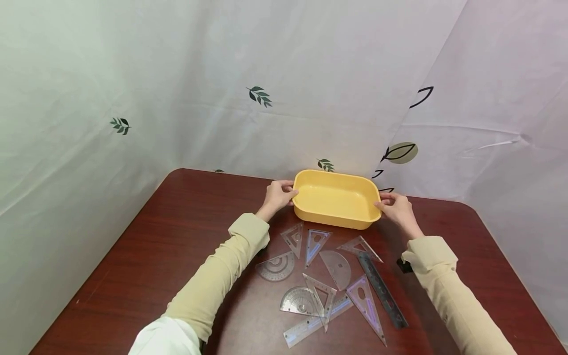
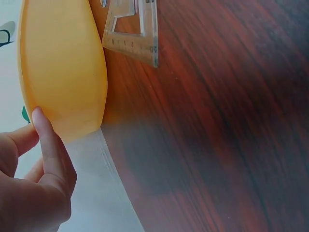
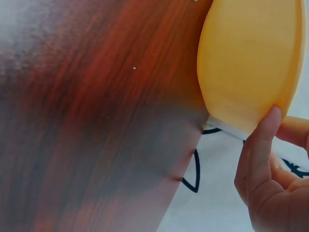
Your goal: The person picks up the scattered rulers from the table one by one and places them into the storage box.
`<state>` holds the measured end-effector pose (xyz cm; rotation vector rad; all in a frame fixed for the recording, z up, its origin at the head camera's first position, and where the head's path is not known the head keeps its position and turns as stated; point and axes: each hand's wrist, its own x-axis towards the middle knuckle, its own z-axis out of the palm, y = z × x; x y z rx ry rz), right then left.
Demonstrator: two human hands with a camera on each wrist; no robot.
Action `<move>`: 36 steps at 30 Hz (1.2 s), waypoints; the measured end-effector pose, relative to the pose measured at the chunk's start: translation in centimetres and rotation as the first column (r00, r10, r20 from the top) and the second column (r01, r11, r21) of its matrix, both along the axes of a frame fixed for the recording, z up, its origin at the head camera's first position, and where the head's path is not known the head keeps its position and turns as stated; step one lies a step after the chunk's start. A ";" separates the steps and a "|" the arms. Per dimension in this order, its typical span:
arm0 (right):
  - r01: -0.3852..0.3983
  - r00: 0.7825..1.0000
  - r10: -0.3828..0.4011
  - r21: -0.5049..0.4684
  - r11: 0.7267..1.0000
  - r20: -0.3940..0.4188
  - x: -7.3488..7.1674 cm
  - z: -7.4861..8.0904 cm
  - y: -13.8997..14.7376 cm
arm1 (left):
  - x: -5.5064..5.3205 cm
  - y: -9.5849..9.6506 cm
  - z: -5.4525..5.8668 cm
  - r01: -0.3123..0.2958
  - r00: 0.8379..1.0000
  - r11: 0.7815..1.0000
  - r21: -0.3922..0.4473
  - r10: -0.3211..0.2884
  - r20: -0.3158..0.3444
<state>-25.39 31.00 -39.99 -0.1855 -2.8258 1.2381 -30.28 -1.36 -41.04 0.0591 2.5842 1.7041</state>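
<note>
A yellow plastic tray point(image 1: 328, 216) with rounded corners is at the far side of the table, its bare inside floor showing. At its left end, my left hand point(image 1: 277, 198) pinches the rim, thumb on the inner side. My right hand point(image 1: 398, 211) pinches the opposite end in the same way. Both wrist views show thumb and fingers on either side of the tray's rim. Just in front of the tray lie clear set squares, among them a small one point(image 1: 286, 234) and one with a bluish sheen point(image 1: 311, 249). Another set square point(image 1: 350, 245) lies nearer the right hand.
Between my forearms are clear protractors point(image 1: 276, 274), a dark ruler point(image 1: 385, 292), a clear ruler point(image 1: 306, 329) and more set squares point(image 1: 365, 309), some overlapping. The reddish-brown table point(image 1: 146, 256) ends at a white curtain point(image 1: 213, 123) with leaf prints, close behind the tray.
</note>
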 end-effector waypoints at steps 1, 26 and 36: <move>0.004 1.000 -0.004 -0.008 1.000 0.002 0.1 0.0 0.0 | 0.1 0.0 0.0 0.001 1.000 1.000 0.000 -0.001 -0.002; 0.013 1.000 -0.012 -0.044 0.999 0.010 2.2 0.0 -0.3 | 1.9 -0.3 0.2 -0.006 1.000 1.000 0.010 0.006 -0.011; 0.001 1.000 -0.001 -0.051 0.999 -0.001 2.5 0.3 -0.8 | 1.9 -0.6 -0.1 -0.014 0.999 1.000 -0.002 0.014 -0.033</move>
